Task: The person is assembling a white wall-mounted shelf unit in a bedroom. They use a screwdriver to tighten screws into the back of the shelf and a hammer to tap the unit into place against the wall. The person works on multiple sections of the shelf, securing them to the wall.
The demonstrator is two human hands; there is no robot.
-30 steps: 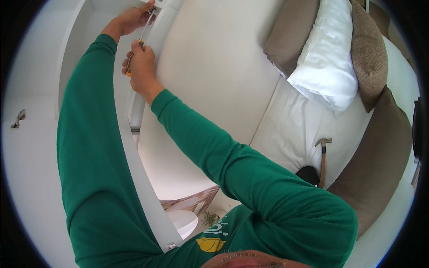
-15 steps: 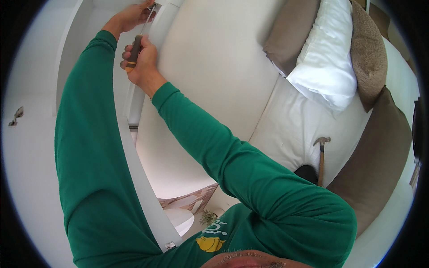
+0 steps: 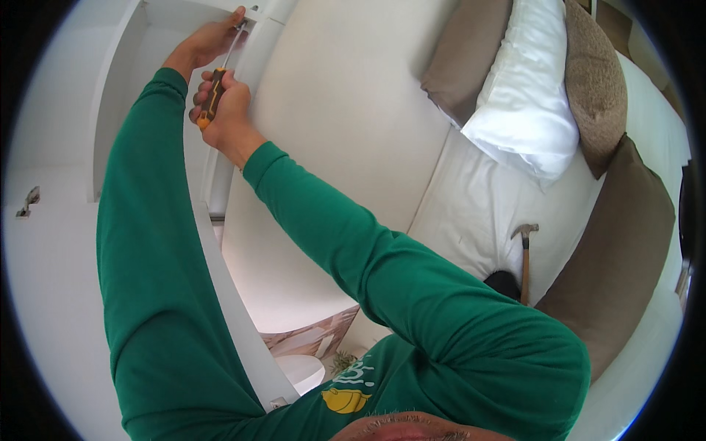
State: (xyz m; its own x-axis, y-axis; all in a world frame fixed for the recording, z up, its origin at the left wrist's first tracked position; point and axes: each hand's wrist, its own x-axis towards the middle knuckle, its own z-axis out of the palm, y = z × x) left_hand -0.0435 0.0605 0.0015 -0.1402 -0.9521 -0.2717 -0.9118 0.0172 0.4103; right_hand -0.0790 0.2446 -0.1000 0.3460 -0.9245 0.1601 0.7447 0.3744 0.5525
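Head view: gripping a black-and-yellow screwdriver in the curled fingers of the right hand, pointing its shaft beyond the fingertips toward a small metal fitting. Reaching with the left hand to that fitting, just ahead of the right fingers; too small to tell whether pinching or merely touching. Bordered left of the fingers by a white cabinet, right of them by a pale smooth surface. Flanked well to the fingers' right by a hammer, near a brown cushion.
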